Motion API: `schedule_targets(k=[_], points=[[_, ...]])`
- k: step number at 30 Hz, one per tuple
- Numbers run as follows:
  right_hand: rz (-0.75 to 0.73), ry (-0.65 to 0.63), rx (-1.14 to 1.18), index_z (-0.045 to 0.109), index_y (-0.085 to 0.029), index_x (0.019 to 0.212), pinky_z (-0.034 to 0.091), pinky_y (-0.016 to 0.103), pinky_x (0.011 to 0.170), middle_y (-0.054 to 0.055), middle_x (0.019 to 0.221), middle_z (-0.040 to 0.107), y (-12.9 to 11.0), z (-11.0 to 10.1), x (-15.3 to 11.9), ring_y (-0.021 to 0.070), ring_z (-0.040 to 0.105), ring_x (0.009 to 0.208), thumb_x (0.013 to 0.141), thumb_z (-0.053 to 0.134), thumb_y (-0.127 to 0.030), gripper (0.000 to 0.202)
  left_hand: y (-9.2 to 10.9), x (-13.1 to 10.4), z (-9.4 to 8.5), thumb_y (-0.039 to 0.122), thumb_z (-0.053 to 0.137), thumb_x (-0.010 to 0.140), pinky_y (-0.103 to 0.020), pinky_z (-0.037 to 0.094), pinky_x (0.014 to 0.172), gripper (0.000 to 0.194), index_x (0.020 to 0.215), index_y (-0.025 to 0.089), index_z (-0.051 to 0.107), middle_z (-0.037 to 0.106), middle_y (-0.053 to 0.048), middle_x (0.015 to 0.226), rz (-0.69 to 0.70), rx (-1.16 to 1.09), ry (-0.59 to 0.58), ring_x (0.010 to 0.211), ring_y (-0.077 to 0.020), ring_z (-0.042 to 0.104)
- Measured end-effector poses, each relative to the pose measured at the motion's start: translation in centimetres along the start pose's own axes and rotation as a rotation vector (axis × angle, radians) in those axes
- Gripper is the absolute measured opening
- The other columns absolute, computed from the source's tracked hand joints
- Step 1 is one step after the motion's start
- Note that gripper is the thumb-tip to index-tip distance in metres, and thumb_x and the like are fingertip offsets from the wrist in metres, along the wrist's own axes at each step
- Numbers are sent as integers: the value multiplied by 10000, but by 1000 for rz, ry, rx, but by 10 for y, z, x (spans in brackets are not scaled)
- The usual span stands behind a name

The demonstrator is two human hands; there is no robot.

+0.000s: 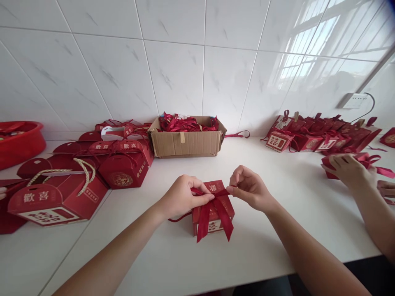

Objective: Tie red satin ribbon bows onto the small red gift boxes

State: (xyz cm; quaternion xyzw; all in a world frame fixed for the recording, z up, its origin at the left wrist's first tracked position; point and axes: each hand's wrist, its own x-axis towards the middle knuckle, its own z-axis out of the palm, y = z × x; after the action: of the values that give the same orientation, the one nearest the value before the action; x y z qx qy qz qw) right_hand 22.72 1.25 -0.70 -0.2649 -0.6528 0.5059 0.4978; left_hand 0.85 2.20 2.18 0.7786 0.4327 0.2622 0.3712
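Note:
A small red gift box [197,222] with white lettering stands on the white table in front of me. A dark red ribbon [226,218] is tied on its top, its two tails hanging over the front. My left hand [188,195] pinches the ribbon at the box's upper left, thumb against the knot. With thumb and forefinger, my right hand [248,188] grips the ribbon at the upper right of the box. A thin red cord lies on the table left of the box.
A cardboard box [185,144] of red ribbons stands by the tiled wall. Larger red boxes [61,201] and a red basin [23,144] are on the left. Small red boxes [308,142] line the back right. Another person's hand [348,168] holds a red box at the right.

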Motion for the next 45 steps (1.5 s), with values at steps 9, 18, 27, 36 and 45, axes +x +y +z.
schedule_targets(k=[9, 18, 27, 36, 45], points=[[193, -331, -192, 431, -229, 1085, 428, 259, 637, -1, 832, 531, 0, -44, 8, 123, 504, 731, 758, 670, -463, 468, -5, -5, 0, 468, 550, 828, -256, 443, 636, 335, 939, 191, 701, 647, -27, 749, 101, -146, 137, 658, -135, 561], [205, -499, -435, 118, -298, 1449, 294, 418, 1080, 111, 1484, 226, 21, -13, 6, 270, 288, 1341, 541, 839, -293, 1159, -15, -10, 3, 493, 438, 882, -269, 436, 717, 413, 1163, 211, 549, 555, -30, 935, 187, -254, 312, 709, -124, 518], [229, -335, -467, 238, -241, 1414, 412, 359, 991, 106, 1382, 412, 27, -52, 13, 240, 457, 1225, 605, 780, -255, 974, -48, 7, 3, 493, 336, 907, -255, 434, 672, 359, 1075, 200, 456, 510, -34, 1004, -2, -411, 635, 649, -92, 477], [780, 689, -1186, 238, -62, 1419, 173, 573, 1064, 284, 1435, 246, 54, -125, 4, 385, 206, 1360, 883, 420, -334, 628, -77, 17, 20, 526, 482, 806, -468, 343, 954, 407, 1072, 225, 551, 519, -97, 1209, -79, 129, 335, 1132, -288, 453], [819, 483, -1350, 436, -262, 1337, 179, 592, 1030, 134, 1470, 297, 78, -106, 11, 370, 212, 1365, 921, 280, -319, 448, -84, 12, 29, 509, 342, 877, -527, 260, 1048, 545, 1297, 192, 486, 376, -148, 1434, -29, 614, 91, 1334, -328, 288]])
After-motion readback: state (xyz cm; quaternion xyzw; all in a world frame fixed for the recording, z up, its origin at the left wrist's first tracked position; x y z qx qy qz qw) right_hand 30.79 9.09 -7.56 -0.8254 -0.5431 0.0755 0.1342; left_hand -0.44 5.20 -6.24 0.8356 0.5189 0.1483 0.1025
